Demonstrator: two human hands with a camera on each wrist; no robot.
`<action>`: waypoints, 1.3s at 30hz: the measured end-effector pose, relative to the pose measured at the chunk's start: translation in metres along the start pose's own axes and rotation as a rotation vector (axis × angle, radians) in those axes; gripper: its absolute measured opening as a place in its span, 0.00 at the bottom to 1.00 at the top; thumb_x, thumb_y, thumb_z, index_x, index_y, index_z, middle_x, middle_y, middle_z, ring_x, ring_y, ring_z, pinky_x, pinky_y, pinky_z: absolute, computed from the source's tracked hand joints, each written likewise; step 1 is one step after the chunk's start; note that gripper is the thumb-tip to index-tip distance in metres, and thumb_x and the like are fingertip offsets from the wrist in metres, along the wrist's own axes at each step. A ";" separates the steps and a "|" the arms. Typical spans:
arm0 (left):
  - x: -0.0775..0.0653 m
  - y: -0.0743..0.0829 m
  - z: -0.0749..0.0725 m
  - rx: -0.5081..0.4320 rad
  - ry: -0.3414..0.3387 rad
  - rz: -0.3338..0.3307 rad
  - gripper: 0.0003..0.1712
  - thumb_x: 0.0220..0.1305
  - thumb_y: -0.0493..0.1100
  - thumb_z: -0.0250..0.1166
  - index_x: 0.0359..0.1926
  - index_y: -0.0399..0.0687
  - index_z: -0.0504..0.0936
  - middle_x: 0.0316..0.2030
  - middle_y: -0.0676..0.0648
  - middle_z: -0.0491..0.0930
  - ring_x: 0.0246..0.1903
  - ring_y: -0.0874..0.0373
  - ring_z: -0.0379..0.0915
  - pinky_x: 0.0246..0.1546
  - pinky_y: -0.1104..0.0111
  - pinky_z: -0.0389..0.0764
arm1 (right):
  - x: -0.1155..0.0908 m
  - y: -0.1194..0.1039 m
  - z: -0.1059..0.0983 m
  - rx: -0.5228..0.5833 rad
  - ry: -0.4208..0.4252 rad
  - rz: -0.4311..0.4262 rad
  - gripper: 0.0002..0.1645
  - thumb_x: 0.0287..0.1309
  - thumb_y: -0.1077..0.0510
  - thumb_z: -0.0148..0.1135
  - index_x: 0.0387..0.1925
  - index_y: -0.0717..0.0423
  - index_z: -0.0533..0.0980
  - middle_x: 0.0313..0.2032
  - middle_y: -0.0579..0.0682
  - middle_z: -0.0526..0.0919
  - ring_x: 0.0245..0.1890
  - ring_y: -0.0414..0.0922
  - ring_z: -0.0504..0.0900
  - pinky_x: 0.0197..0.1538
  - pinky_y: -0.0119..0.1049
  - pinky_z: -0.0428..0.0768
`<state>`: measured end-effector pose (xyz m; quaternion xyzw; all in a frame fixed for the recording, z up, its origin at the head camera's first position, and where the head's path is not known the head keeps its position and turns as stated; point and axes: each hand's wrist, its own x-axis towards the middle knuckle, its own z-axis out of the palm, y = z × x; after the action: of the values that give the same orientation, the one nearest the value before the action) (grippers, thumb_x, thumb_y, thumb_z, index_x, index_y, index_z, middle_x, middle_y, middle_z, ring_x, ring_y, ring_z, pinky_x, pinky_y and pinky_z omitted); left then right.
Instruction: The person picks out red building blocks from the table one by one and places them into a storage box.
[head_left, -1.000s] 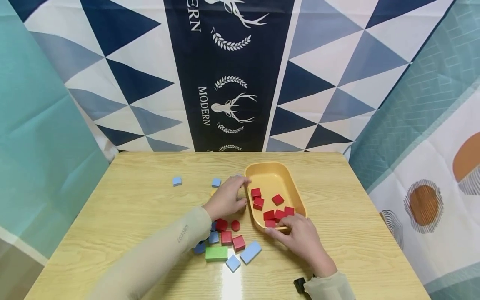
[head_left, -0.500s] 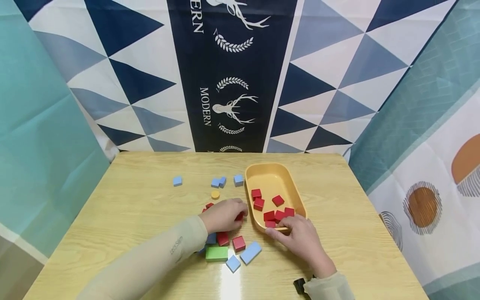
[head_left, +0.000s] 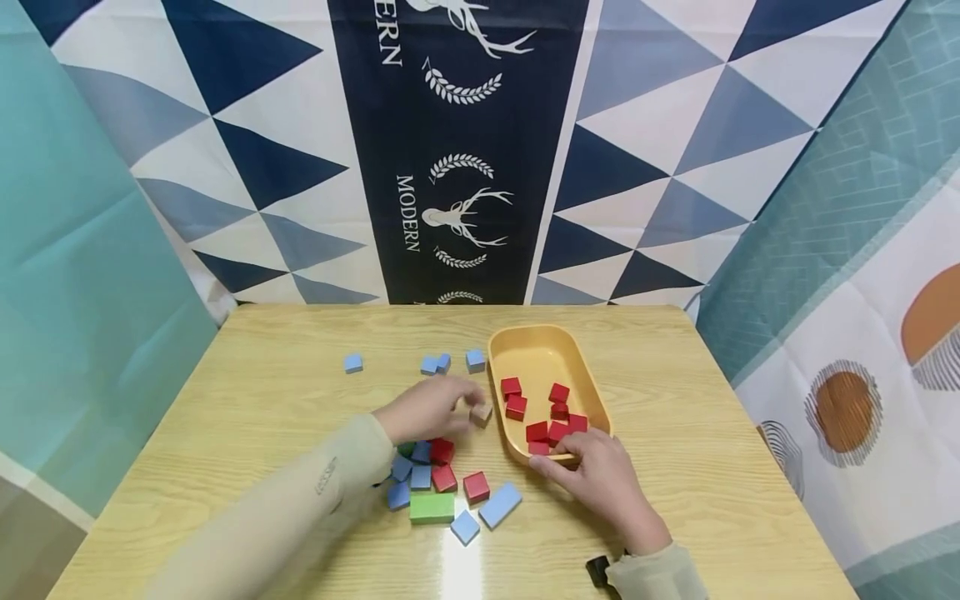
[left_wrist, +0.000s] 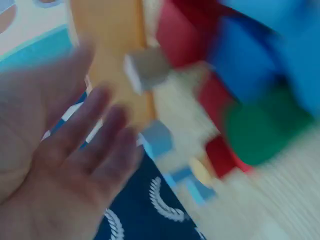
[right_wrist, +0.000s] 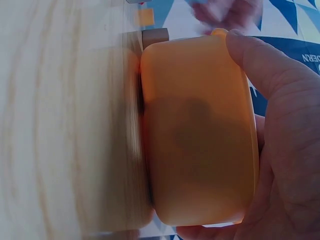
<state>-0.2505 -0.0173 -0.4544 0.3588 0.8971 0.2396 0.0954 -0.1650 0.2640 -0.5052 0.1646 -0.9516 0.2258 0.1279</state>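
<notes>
My left hand [head_left: 431, 408] is over the table, left of the yellow tray [head_left: 543, 354], fingers spread and blurred. In the left wrist view its palm [left_wrist: 65, 145] holds nothing. A plain wooden block [head_left: 482, 415] lies by its fingertips, beside the tray. Several red blocks [head_left: 516, 407] are inside the tray. My right hand [head_left: 603, 475] grips the tray's near rim, thumb outside and fingers over the edge; the right wrist view shows the thumb [right_wrist: 280, 70] along the tray's wall [right_wrist: 200, 140]. Red cubes [head_left: 476, 487] and blue cubes [head_left: 421, 477] lie below my left hand.
A green block [head_left: 432, 508], a light blue oblong block [head_left: 500, 505] and a light blue cube [head_left: 465, 527] lie nearest me. Farther back are small blue blocks [head_left: 475, 361], one [head_left: 353, 363] off to the left. A green round block [left_wrist: 267, 125] sits among the pile.
My left hand went from the tray to the pile, picked up a red block and let it go in the tray, then drew back left. My right hand stayed on the rim.
</notes>
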 end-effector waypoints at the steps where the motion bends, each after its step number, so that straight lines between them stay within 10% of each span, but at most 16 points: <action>1: -0.006 -0.005 0.001 0.021 -0.062 0.003 0.20 0.58 0.46 0.74 0.51 0.51 0.82 0.44 0.54 0.81 0.39 0.63 0.74 0.45 0.65 0.80 | 0.000 0.000 0.000 0.000 -0.001 0.002 0.23 0.49 0.28 0.67 0.22 0.40 0.80 0.25 0.37 0.79 0.29 0.38 0.71 0.36 0.44 0.71; 5: -0.024 -0.015 0.005 0.082 -0.199 0.054 0.17 0.56 0.48 0.75 0.46 0.51 0.84 0.35 0.57 0.80 0.33 0.65 0.72 0.40 0.67 0.79 | 0.000 0.001 -0.001 -0.003 0.011 0.006 0.22 0.48 0.28 0.68 0.22 0.39 0.80 0.24 0.35 0.78 0.28 0.38 0.70 0.35 0.42 0.69; 16: -0.028 -0.024 0.019 0.281 -0.154 0.089 0.18 0.62 0.41 0.70 0.53 0.54 0.83 0.38 0.54 0.80 0.34 0.64 0.70 0.41 0.67 0.80 | -0.003 -0.003 0.008 0.011 0.011 0.008 0.22 0.47 0.28 0.69 0.22 0.39 0.80 0.24 0.35 0.78 0.28 0.37 0.71 0.34 0.41 0.71; 24: 0.008 0.026 0.003 0.073 0.151 0.141 0.21 0.66 0.43 0.67 0.59 0.50 0.76 0.48 0.55 0.76 0.46 0.66 0.68 0.54 0.67 0.76 | 0.000 -0.002 0.006 0.008 0.042 -0.013 0.21 0.47 0.29 0.70 0.21 0.38 0.80 0.24 0.34 0.77 0.28 0.37 0.70 0.33 0.41 0.70; 28: 0.019 0.042 0.010 0.084 0.185 0.179 0.28 0.67 0.42 0.66 0.66 0.54 0.71 0.58 0.52 0.73 0.56 0.64 0.64 0.59 0.66 0.73 | -0.001 -0.003 0.010 0.022 0.037 -0.030 0.21 0.48 0.29 0.69 0.21 0.38 0.80 0.23 0.34 0.77 0.27 0.36 0.70 0.31 0.39 0.70; 33: 0.000 0.036 0.025 0.191 0.106 0.237 0.20 0.64 0.49 0.69 0.56 0.58 0.80 0.52 0.55 0.75 0.51 0.65 0.65 0.55 0.68 0.75 | 0.000 -0.004 0.015 0.032 0.019 -0.053 0.22 0.51 0.28 0.66 0.21 0.38 0.79 0.23 0.33 0.77 0.27 0.36 0.69 0.31 0.37 0.68; 39: -0.022 0.018 0.035 0.134 -0.152 0.272 0.17 0.58 0.58 0.71 0.46 0.61 0.86 0.42 0.62 0.78 0.40 0.70 0.67 0.44 0.72 0.76 | 0.000 0.001 0.007 0.022 0.051 -0.026 0.20 0.48 0.29 0.69 0.21 0.36 0.78 0.24 0.33 0.78 0.28 0.36 0.70 0.34 0.41 0.70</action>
<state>-0.2114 -0.0087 -0.4754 0.4995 0.8444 0.1621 0.1055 -0.1666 0.2615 -0.5113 0.1725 -0.9434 0.2385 0.1531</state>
